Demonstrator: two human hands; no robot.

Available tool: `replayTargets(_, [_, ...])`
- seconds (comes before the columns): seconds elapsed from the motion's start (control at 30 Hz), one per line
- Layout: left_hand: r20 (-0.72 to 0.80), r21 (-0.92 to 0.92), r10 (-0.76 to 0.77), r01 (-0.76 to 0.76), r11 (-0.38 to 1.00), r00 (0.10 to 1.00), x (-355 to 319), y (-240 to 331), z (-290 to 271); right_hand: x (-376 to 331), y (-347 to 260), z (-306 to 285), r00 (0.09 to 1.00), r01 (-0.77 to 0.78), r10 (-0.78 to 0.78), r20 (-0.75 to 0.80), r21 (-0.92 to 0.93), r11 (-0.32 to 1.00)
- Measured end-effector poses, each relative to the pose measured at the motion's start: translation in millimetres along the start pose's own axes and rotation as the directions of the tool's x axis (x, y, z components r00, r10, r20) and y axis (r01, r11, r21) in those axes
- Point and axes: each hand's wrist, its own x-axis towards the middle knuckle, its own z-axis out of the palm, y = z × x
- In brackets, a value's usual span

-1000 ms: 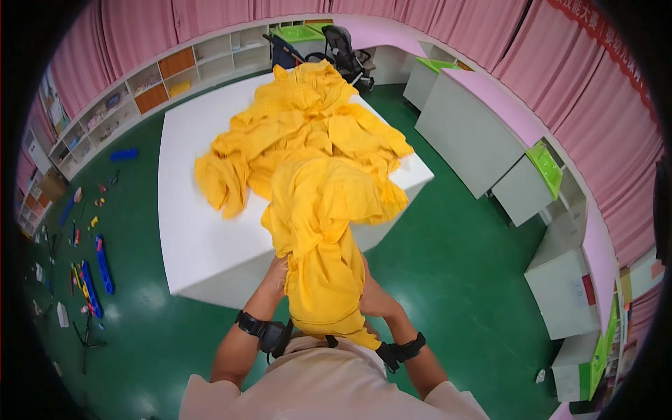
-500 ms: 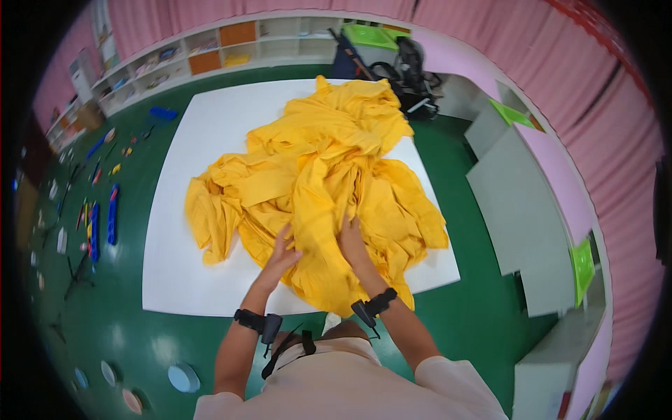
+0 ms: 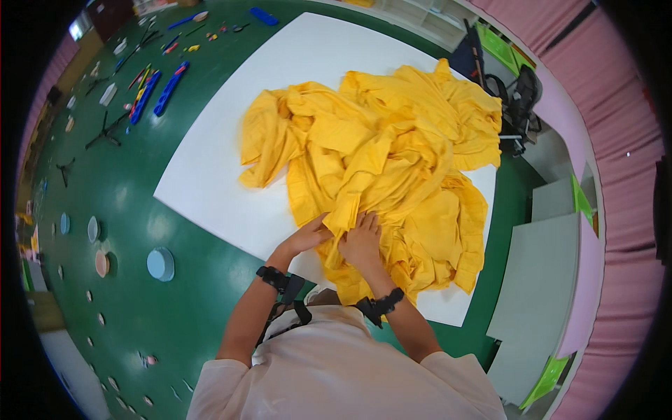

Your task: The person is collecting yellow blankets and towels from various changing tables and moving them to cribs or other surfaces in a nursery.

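Because the yellow cloth [image 3: 392,161] lies in loose, overlapping folds, its layers could easily bunch under any pull. It covers the middle and the 3 o'clock side of the white tabletop [image 3: 224,161], leaving a bare stretch towards 9 o'clock. Reckoned from the heap's middle, the left hand [image 3: 304,236] is between 7 and 8 o'clock, fingers against a narrow raised fold that hides their tips; whether it pinches the fabric I cannot tell. At 6 o'clock the right hand [image 3: 362,241] rests on the cloth, back upward, fingers spread over the creases; a grip there cannot be made out either.

With only one layer caught between the hands, those beneath might remain crumpled or twist. Fabric gathers at the tabletop's near edge, at 6 o'clock, against the person's waist, so its own weight could drag more over towards the green floor [image 3: 210,301]. A crease might also snag on the dark right wrist strap [image 3: 388,301], which sits right against it. Towards 2 o'clock, cloth reaches the edge near a stroller [image 3: 521,105], and a sideways tug might send that corner over.
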Motion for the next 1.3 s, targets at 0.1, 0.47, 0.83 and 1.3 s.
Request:
replayTargets(0.1, [-0.115,0.047,-0.069,0.075,0.996,0.991,-53,-20,-45,-32,-53,-42,0.931,0.342,-0.350,-0.098,0.561,0.754])
replayTargets(0.47, [-0.714,-0.380,-0.300,0.009,0.925,0.633,-358,-167,-154,-53,-248,48,0.593,0.210,-0.777,0.212,0.891,0.403])
replayTargets(0.83, [-0.797,-0.568,-0.603,-0.389,0.725,0.041,-589,-268,-154,-4,-382,189,0.301,-0.412,-0.541,0.785,0.619,0.669])
replayTargets(1.3, [-0.483,-0.383,-0.790,-0.720,0.578,-0.378,-824,-326,-234,-100,-919,233,0.116,-0.221,-0.719,0.686,0.723,0.654])
